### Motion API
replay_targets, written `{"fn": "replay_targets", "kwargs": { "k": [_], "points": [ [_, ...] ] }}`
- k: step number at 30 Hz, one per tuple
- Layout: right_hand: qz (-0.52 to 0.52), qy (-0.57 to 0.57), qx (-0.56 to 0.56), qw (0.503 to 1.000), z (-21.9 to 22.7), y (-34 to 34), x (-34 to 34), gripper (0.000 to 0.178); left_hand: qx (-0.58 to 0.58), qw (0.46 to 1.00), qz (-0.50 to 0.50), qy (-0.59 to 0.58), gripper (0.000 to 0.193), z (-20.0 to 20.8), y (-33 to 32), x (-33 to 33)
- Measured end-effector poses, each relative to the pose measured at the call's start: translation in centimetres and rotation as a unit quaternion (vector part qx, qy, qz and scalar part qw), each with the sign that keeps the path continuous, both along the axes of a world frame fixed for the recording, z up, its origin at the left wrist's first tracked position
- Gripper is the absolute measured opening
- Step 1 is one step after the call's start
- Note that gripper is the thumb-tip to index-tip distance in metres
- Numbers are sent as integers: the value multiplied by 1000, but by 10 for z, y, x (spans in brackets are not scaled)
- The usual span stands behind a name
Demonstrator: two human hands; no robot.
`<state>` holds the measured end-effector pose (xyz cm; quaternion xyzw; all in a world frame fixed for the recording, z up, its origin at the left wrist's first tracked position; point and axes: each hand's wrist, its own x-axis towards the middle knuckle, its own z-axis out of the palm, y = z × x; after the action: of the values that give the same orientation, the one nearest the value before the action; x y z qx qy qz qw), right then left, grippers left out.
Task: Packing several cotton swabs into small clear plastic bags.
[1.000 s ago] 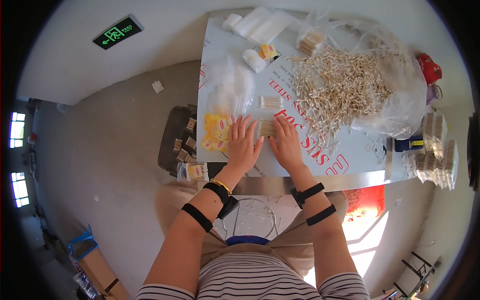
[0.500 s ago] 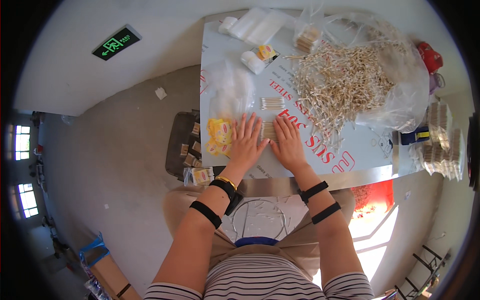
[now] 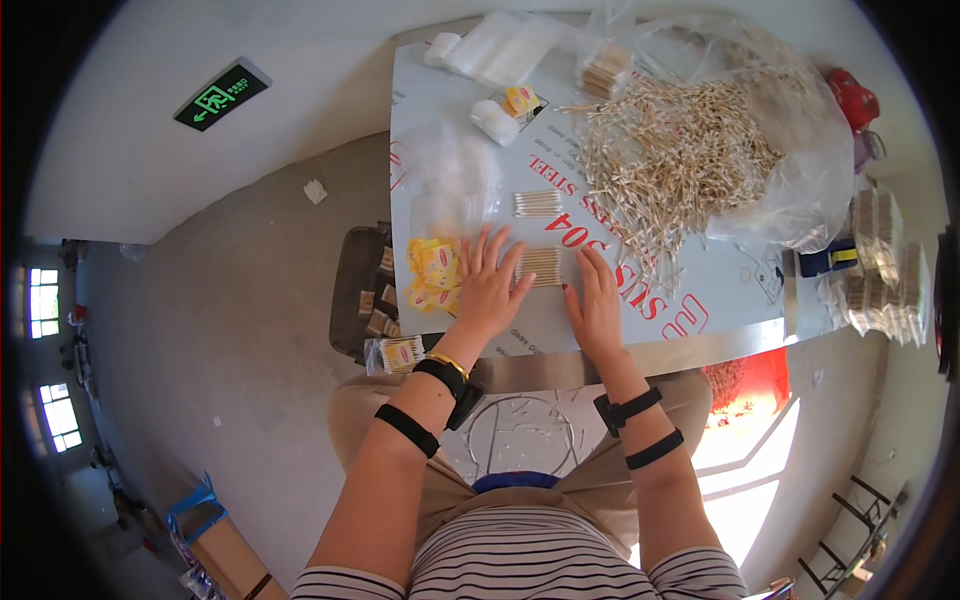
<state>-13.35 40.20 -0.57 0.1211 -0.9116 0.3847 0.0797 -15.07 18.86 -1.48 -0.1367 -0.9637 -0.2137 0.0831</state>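
My left hand [image 3: 489,287] lies flat on the table, fingers spread, its right side against the left ends of a neat row of cotton swabs [image 3: 541,267]. To the right of that row, slightly apart from it, my right hand [image 3: 598,310] holds nothing; its fingers are stretched out and the hand is turned partly on edge. A second, smaller row of cotton swabs [image 3: 538,203] lies just beyond the first. Yellow printed cards [image 3: 434,270] are heaped left of my left hand, with clear plastic bags [image 3: 452,175] behind them.
A big loose pile of cotton swabs [image 3: 680,150] spills from a clear bag at the far right. Stacked packs [image 3: 880,270] stand at the right edge. A dark bin [image 3: 348,290] with small bundles sits left of the table, near a filled swab pack [image 3: 402,354].
My right hand has drawn back to the right, off the swab row. My left hand stays beside the row. The whole view has shifted slightly.
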Motion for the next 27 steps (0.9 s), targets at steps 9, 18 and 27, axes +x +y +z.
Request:
{"fn": "replay_targets", "kwargs": {
  "k": [9,18,27],
  "points": [
    [23,23,142,989,-8,-26,-11,90,0,1000,28,-8,66,-5,-2,17],
    [67,12,216,974,-16,-29,-16,92,-122,992,7,-29,87,-11,9,20],
    [64,16,243,968,-18,-30,-16,90,-107,994,1,-19,86,-11,11,20]
  ]
}}
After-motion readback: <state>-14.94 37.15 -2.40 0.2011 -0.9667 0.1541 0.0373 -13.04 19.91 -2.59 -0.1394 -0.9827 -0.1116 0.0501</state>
